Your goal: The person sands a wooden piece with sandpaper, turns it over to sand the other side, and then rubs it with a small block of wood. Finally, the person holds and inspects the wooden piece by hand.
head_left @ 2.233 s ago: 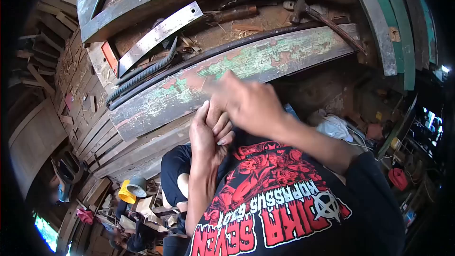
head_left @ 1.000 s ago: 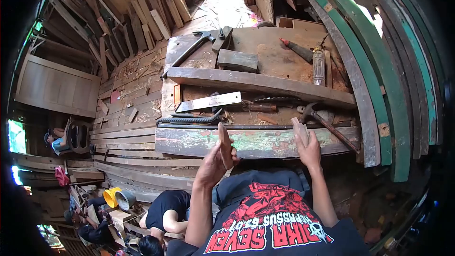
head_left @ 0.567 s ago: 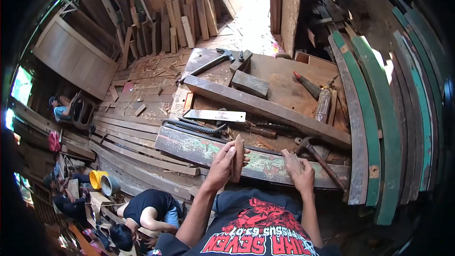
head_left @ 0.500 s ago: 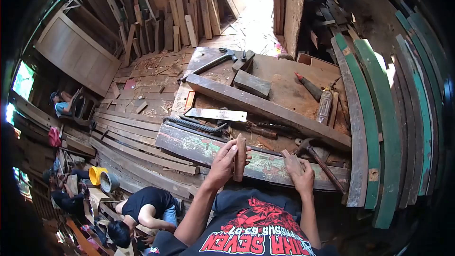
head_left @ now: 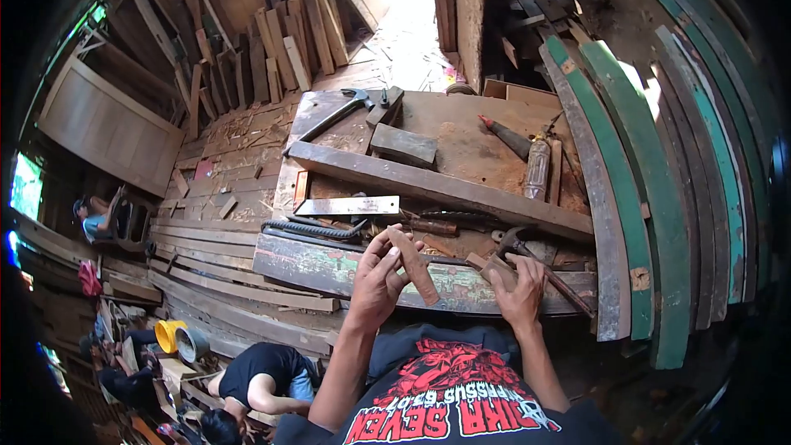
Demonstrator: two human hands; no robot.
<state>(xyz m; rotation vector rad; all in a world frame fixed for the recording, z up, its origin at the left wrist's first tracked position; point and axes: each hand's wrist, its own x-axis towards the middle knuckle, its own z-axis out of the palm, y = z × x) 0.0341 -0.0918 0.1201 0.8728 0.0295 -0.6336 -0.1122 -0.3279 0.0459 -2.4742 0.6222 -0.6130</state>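
My left hand (head_left: 379, 287) is closed around a thin, flat wooden strip (head_left: 418, 270), which slants down to the right above the bench's front beam. My right hand (head_left: 520, 290) grips a small wooden block (head_left: 493, 267) over the same painted, worn beam (head_left: 461, 287); its fingers partly cover the block. Just beyond my right fingers lies a hammer (head_left: 560, 284) with a dark handle. A try square (head_left: 350, 205) with a pale blade and orange stock rests in the bench's trough, left of my hands.
A claw hammer (head_left: 334, 119), a dark wood block (head_left: 404, 146) and a bottle (head_left: 537, 169) sit on the bench top. Long green-painted boards (head_left: 638, 189) stand at the right. A person in a black shirt (head_left: 265, 375) bends over at lower left, near a yellow bucket (head_left: 170, 335).
The strip in my left hand has tilted from nearly upright to a slant. My right hand has shifted slightly with its block, fingers now lying further over it. The view has turned a little.
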